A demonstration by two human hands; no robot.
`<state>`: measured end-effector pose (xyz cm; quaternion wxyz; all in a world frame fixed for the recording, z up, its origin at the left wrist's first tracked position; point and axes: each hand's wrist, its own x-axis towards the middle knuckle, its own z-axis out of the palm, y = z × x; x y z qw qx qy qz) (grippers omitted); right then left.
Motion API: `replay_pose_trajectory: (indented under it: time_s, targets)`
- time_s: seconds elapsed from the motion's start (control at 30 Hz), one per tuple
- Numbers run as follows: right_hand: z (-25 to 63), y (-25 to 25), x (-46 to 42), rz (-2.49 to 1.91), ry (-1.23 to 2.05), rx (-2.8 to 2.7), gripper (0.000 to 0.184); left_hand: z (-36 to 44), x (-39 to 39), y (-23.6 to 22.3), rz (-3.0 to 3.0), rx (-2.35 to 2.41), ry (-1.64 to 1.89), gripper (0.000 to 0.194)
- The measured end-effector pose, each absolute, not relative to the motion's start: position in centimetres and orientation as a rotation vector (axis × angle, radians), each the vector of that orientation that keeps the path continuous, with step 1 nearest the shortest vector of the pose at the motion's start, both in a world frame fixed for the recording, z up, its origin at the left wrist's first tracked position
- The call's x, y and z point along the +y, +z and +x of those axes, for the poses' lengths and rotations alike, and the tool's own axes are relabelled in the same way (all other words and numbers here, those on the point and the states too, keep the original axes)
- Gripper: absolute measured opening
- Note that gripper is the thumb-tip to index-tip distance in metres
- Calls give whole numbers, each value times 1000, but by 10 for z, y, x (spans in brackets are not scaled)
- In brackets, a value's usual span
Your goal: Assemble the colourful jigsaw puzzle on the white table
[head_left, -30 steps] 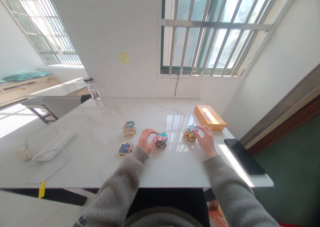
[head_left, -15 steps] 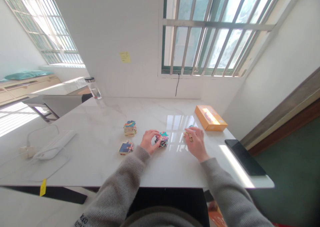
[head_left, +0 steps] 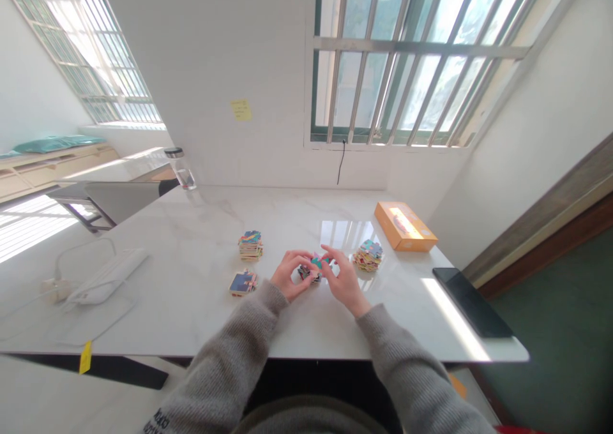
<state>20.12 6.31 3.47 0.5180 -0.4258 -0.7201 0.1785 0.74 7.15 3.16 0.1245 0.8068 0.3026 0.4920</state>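
Head view, left hand (head_left: 290, 277), right hand (head_left: 345, 282), half-curled, touching puzzle stack (head_left: 316, 275)

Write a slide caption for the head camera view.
Left hand and right hand at a puzzle-piece stack on a white table, orange box farther right.

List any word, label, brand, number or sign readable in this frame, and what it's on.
Nothing can be read with certainty.
Yellow wall note: handwriting, too small and blurred.
Left sleeve: dark lettering, too blurred to quote.
Yellow tag at the table edge: faint marks, illegible.
Orange box: glare and blur hide any wording.
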Motion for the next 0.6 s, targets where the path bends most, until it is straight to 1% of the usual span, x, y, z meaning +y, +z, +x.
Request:
replay_pose_trajectory:
  time_s: [0.1, 0.2, 0.27, 0.33, 0.43, 0.53, 0.6]
  targets:
    - [201, 35, 60, -984, 586, -1688, 38, 8, 75, 25, 2386, 859, 1459, 14]
    - [204, 36, 57, -975, 655, -1668, 33, 7, 77, 21, 2416, 921, 1510, 14]
    - [205, 35, 57, -986, 682, -1569, 30, 7, 76, 22, 2443, 999, 1541, 12]
    - [205, 34, 59, -995, 736, -1418, 32, 7, 73, 22, 2493, 1055, 1545, 10]
    - [203, 33, 60, -976, 809, -1273, 37, 8, 71, 23, 2561, 1068, 1513, 21]
    - [200, 35, 57, -927, 871, -1268, 39, 11, 69, 24, 2580, 1035, 1534, 36]
    - [199, 36, 55, -895, 923, -1288, 41, 12, 69, 25, 2589, 1028, 1550, 40]
